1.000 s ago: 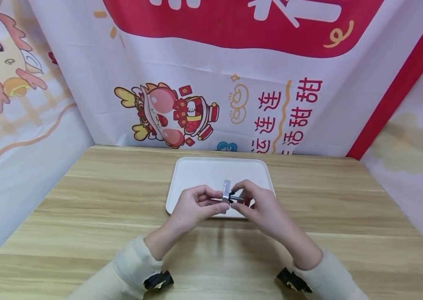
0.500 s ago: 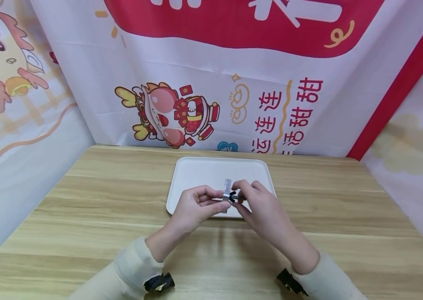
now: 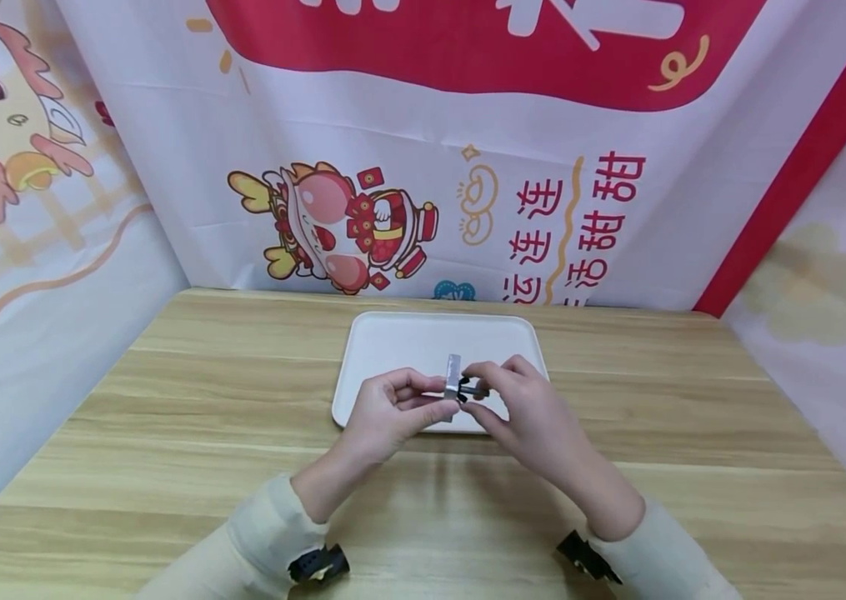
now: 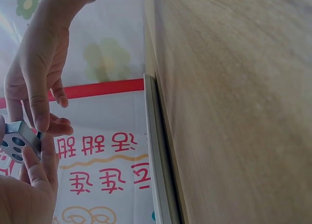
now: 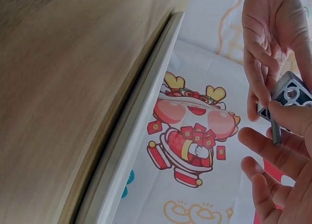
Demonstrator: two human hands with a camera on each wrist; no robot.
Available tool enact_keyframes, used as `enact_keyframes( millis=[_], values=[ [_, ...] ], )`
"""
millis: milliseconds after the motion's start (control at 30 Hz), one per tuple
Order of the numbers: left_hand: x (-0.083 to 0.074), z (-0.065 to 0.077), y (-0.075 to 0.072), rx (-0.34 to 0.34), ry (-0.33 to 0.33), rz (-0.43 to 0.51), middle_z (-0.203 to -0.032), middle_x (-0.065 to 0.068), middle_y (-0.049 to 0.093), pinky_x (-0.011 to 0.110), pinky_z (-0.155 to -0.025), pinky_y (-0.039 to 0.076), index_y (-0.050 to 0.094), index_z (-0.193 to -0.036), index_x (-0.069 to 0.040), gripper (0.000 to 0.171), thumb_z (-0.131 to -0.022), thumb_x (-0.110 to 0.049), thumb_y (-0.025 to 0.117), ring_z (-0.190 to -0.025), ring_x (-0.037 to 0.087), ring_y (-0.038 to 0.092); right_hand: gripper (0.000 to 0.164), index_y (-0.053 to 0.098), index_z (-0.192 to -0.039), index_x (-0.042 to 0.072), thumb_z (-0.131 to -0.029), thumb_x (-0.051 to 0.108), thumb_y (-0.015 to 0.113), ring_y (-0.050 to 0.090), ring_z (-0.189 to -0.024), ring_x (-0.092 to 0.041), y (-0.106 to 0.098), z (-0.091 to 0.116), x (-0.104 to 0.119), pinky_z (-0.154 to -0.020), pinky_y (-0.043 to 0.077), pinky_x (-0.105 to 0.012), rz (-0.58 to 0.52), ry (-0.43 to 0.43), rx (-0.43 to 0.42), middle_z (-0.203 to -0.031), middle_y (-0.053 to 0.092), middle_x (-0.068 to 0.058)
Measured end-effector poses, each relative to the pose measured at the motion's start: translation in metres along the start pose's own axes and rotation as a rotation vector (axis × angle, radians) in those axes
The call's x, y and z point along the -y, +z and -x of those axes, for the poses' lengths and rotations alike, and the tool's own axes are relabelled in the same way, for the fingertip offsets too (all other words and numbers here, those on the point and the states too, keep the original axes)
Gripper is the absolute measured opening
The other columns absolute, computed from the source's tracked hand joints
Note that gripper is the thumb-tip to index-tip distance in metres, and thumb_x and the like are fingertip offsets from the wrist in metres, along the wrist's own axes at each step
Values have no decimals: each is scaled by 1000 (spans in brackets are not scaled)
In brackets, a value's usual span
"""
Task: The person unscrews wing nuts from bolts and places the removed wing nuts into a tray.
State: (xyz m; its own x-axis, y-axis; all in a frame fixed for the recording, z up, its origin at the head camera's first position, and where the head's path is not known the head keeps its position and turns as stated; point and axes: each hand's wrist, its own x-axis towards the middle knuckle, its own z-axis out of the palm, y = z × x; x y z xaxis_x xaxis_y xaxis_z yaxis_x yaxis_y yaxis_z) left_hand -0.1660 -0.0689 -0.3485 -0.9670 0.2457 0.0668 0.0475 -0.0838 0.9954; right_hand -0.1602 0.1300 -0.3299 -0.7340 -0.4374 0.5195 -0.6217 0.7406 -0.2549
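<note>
Above the white tray, my left hand (image 3: 392, 408) holds a small silver metal block (image 3: 453, 371) between thumb and fingers. Round holes (image 4: 18, 141) show in the block's face in the left wrist view. A threaded bolt (image 3: 478, 392) sticks out of its right side, and a black wing nut (image 3: 463, 389) sits on the bolt close against the block. My right hand (image 3: 535, 417) has its curled index finger and thumb at the wing nut, pinching it from above and below. In the right wrist view the bolt (image 5: 276, 133) points down past the right thumb, which hides the nut.
A white rectangular tray (image 3: 407, 333) lies on the wood-grain table (image 3: 242, 467) beneath the hands. Printed cloth (image 3: 392, 108) hangs behind the table, with more cloth at both sides. Each sleeve carries a black strap (image 3: 317, 565) at the wrist.
My right fingers shift slightly about the wing nut, and its wings stand at a changing angle. The left hand and the block stay almost in place.
</note>
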Motion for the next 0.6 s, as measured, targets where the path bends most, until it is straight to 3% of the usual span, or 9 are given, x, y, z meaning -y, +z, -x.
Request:
enact_keyframes(
  millis=[233,600],
  values=[
    [1,0,-1,-4,20,-39,-107,12,72,26,-81,61,67,-106,6,31,-82,-6,81,-92,12,70,34,69,-114,11,-83,17,82,56,-81,-12,0,-1,1,-60,51,-20,4,-23,-13,-89,69,3],
    [-2,3,-4,10,42,-96,-109,17,73,23,-81,61,67,-106,5,31,-82,-8,81,-91,13,70,35,70,-109,2,-78,10,85,51,-89,-17,5,0,-3,-69,52,-28,10,-167,-111,-88,76,-2]
  ],
)
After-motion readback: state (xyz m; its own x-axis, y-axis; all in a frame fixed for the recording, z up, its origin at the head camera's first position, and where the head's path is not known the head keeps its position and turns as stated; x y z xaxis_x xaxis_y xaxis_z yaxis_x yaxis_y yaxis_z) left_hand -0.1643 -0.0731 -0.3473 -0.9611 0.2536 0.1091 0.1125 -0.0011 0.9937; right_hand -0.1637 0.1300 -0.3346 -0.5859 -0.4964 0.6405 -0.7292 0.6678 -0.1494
